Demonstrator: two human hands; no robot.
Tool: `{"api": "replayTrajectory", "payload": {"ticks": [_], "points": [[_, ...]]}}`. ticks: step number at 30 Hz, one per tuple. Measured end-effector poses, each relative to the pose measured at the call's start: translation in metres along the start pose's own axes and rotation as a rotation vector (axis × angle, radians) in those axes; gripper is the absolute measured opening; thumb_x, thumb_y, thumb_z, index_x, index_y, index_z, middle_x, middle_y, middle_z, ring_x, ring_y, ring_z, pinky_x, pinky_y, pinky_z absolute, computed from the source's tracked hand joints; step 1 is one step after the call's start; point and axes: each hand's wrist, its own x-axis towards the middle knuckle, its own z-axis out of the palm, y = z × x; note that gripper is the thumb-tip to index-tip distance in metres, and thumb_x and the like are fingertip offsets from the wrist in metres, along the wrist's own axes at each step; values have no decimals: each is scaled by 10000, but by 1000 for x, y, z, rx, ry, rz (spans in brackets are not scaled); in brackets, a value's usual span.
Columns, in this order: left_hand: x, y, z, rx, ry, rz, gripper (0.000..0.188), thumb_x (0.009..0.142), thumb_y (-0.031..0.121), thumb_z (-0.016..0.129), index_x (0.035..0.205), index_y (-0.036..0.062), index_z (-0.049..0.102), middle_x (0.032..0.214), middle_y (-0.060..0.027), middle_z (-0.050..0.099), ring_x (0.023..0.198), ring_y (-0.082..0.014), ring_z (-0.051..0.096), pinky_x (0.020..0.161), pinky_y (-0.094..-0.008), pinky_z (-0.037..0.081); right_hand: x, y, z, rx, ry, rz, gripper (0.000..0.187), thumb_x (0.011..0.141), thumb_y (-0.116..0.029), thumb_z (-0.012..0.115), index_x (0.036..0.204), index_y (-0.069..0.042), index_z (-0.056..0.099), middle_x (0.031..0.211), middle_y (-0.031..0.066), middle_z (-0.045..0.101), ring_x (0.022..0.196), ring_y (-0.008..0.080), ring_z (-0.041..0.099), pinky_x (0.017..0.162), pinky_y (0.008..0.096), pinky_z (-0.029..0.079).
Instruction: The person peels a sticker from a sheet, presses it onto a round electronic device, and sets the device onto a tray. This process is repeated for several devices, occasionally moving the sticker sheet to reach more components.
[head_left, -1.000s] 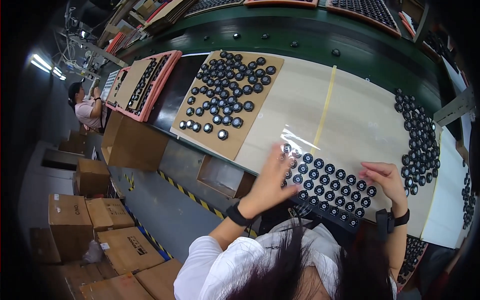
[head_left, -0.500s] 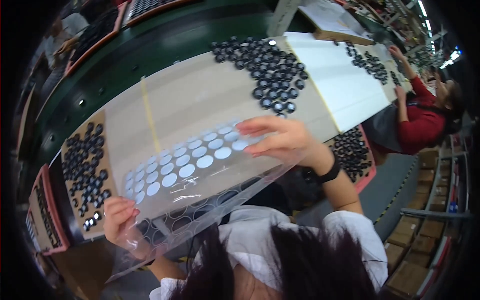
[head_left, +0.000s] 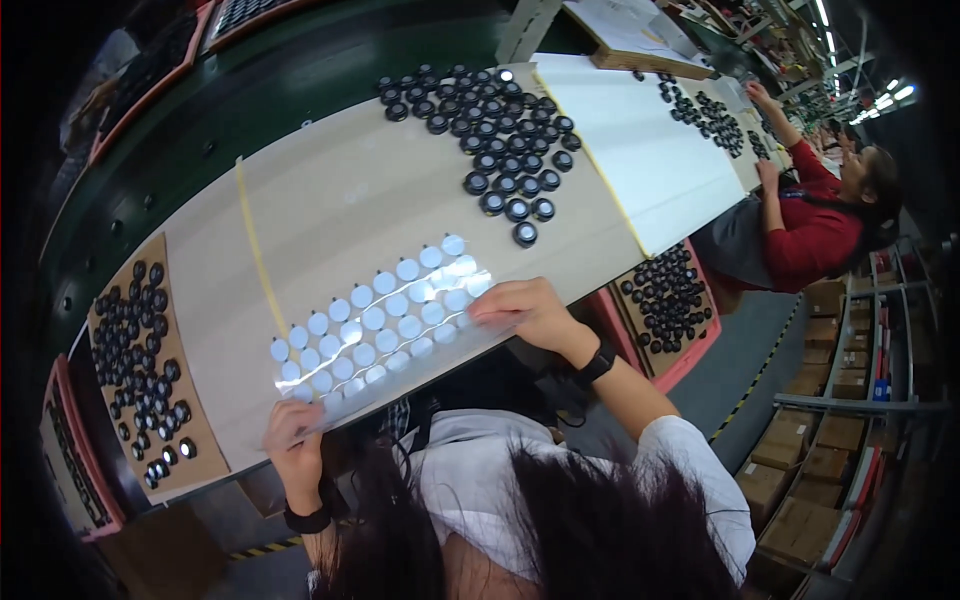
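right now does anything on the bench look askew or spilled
Nothing looks spilled or damaged. The clear sheet of white round stickers lies slanted across the bench edge, but the left hand and right hand hold it at its two ends. The black round parts lie loose in a heap on the board.

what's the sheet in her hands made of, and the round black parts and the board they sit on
The sheet looks like thin clear plastic film: it glares under the lights and bends between the left hand and right hand; its pale round dots look like matte stickers. The black parts look like moulded plastic or rubber, with a slight sheen; which one, I cannot tell. The board at the left looks like plain brown cardboard, matte.
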Motion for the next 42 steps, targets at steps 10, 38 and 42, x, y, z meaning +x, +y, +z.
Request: {"api": "replayTrajectory", "payload": {"ticks": [10, 38, 42], "points": [[9, 9, 13, 26, 227, -194, 43, 720, -11, 626, 719, -28, 586, 727, -59, 558, 692, -129, 508, 637, -230, 398, 9, -4, 22, 95, 134, 318, 120, 724, -11, 577, 823, -8, 644, 740, 96, 625, 633, 179, 580, 586, 262, 450], [7, 0, 21, 154, 330, -135, 172, 713, 45, 677, 697, 9, 510, 892, -61, 463, 708, -140, 436, 611, -227, 345, 25, -3, 25, -517, 102, 185, 315, 681, -307, 708, 667, -74, 496, 592, 34, 547, 597, 209, 538, 638, 327, 368], [24, 18, 33, 458, 602, 76, 267, 688, -3, 644, 938, 2, 550, 1028, -134, 501, 896, -249, 517, 796, -328, 402, 27, 0, 25, -611, 199, 210, 364, 654, -348, 727, 688, -82, 483, 582, 30, 539, 580, 205, 539, 659, 324, 370]]}}
